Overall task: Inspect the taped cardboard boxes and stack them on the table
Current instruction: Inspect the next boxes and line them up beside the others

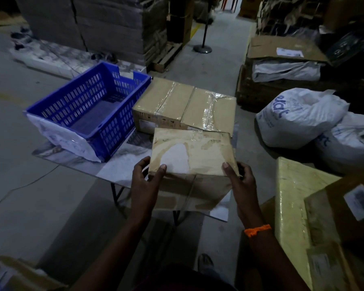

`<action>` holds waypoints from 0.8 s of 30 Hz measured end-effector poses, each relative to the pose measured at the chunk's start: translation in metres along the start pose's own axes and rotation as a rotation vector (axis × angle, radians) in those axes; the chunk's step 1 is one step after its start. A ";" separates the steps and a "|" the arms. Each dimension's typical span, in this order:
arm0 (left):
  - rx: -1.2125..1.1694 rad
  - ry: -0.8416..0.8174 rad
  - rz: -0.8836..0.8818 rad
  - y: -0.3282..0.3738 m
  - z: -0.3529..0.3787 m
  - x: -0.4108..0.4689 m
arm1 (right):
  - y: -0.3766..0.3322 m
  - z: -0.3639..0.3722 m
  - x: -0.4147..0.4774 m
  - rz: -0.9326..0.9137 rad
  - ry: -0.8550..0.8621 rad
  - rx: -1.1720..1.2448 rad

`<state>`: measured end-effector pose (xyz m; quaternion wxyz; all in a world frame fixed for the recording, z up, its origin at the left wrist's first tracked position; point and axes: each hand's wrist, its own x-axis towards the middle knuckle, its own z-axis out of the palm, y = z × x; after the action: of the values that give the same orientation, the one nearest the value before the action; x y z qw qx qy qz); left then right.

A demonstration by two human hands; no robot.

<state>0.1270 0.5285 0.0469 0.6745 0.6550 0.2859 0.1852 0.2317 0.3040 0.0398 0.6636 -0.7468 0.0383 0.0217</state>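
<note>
— Where is the flat, tape-wrapped brown cardboard box [192,152]?
— Above the near edge of the marble-patterned table [122,169]. The left hand [147,177] grips its near left corner and the right hand [240,179] its near right corner, thumbs on top.
— And behind it?
— Two taped cardboard boxes [162,101] touch side by side, right of the blue slotted plastic crate [86,114].
</note>
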 end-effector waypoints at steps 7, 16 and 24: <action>0.103 -0.100 0.036 0.033 0.000 0.042 | -0.026 0.013 0.040 0.090 -0.187 0.031; -0.105 0.012 0.113 0.012 -0.056 0.031 | -0.021 0.047 0.010 0.016 -0.267 0.033; -0.234 -0.032 0.109 -0.029 -0.090 0.002 | 0.007 0.053 -0.015 -0.036 -0.284 0.019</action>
<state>0.0685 0.5973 0.0203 0.7398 0.5892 0.2153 0.2434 0.2169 0.3564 0.0279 0.6697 -0.7304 -0.0693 0.1147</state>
